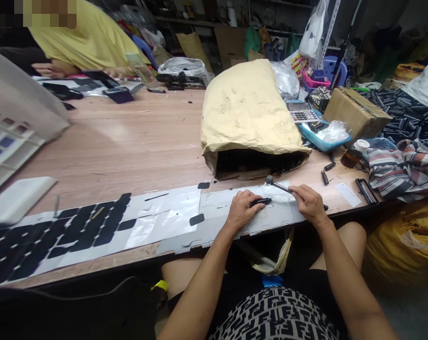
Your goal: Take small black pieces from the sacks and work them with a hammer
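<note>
My left hand [243, 208] is closed around a small black part [263, 201], whose tip sticks out to the right over the grey-white sheet [219, 232] at the table's front edge. In my right hand [309, 204] is a thin metal tool [282, 187] with a rounded head, which points up and left above the sheet. Just behind both hands lies a large cream paper sack [249, 113], its dark mouth facing me.
Black rounded pieces [93, 219] lie in rows on white sheets at the left. A white basket [8, 156] stands at far left. At right are a calculator [302, 113], a blue tray [323, 141], a carton [355, 113] and striped cloth [394, 165]. Another person's hand [49, 70] rests at back left.
</note>
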Demonstrator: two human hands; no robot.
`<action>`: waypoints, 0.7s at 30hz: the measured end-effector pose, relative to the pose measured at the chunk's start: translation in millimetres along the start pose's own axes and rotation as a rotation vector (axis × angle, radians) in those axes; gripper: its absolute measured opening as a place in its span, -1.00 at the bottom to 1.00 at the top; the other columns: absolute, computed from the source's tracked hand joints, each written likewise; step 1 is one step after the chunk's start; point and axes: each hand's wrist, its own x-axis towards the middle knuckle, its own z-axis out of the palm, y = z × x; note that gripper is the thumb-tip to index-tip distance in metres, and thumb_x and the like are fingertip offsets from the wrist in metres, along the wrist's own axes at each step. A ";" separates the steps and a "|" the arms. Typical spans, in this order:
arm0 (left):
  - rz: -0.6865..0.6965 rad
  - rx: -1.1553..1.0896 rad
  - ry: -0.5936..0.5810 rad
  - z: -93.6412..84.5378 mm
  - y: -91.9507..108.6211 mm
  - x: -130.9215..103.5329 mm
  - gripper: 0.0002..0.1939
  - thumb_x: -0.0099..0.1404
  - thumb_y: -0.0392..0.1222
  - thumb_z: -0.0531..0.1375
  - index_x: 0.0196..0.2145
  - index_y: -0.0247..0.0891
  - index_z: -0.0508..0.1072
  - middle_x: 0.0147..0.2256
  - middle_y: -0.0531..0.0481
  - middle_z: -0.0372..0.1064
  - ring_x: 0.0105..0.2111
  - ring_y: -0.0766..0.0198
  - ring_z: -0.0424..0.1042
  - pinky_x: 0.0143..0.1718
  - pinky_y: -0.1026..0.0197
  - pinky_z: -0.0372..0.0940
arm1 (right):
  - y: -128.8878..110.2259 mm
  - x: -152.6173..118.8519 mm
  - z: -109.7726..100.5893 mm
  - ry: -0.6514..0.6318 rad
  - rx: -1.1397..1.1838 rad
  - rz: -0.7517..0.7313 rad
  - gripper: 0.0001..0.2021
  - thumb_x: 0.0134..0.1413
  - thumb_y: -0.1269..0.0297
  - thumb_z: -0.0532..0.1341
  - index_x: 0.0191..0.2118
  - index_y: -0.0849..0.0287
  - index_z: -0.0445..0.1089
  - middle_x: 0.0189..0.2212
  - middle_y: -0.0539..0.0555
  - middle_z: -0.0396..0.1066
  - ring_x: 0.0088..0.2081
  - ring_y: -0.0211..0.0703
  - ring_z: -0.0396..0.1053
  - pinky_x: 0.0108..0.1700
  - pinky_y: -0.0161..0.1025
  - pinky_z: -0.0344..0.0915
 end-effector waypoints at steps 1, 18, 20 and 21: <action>-0.003 -0.006 0.004 0.7 -0.7 0.2 -0.79 0.26 -0.07 0.32 -0.16 -0.09 0.63 -0.28 -0.02 0.45 -0.17 0.11 0.34 -0.07 0.06 0.24 | -1.1 -1.9 -4.6 0.004 0.056 -0.012 -0.72 0.34 0.33 0.09 0.01 0.01 0.51 -0.20 0.05 0.54 -0.12 -0.13 0.47 -0.05 -0.23 0.39; -0.031 -0.030 0.018 2.0 -0.8 1.5 -0.82 0.22 -0.15 0.36 -0.18 -0.09 0.64 -0.31 0.01 0.44 -0.20 0.14 0.33 -0.10 0.09 0.23 | -3.1 -20.5 -0.5 -0.037 0.180 -0.068 -0.75 0.33 0.36 0.13 -0.02 0.04 0.52 -0.22 0.05 0.54 -0.17 -0.16 0.49 -0.10 -0.22 0.43; -0.038 -0.023 0.012 1.1 0.4 1.5 -0.85 0.22 -0.15 0.36 -0.22 -0.10 0.64 -0.32 0.01 0.44 -0.22 0.15 0.32 -0.12 0.10 0.22 | -6.2 -19.4 3.0 -0.063 0.170 -0.082 -0.76 0.33 0.34 0.13 -0.03 0.06 0.53 -0.23 0.06 0.54 -0.18 -0.16 0.49 -0.11 -0.22 0.42; -0.043 -0.018 0.007 0.7 0.9 1.6 -0.87 0.22 -0.14 0.36 -0.23 -0.10 0.64 -0.33 0.01 0.44 -0.23 0.15 0.31 -0.12 0.10 0.22 | -7.1 -19.0 4.6 -0.074 0.156 -0.085 -0.76 0.33 0.34 0.13 -0.04 0.06 0.53 -0.24 0.06 0.54 -0.19 -0.16 0.49 -0.12 -0.23 0.42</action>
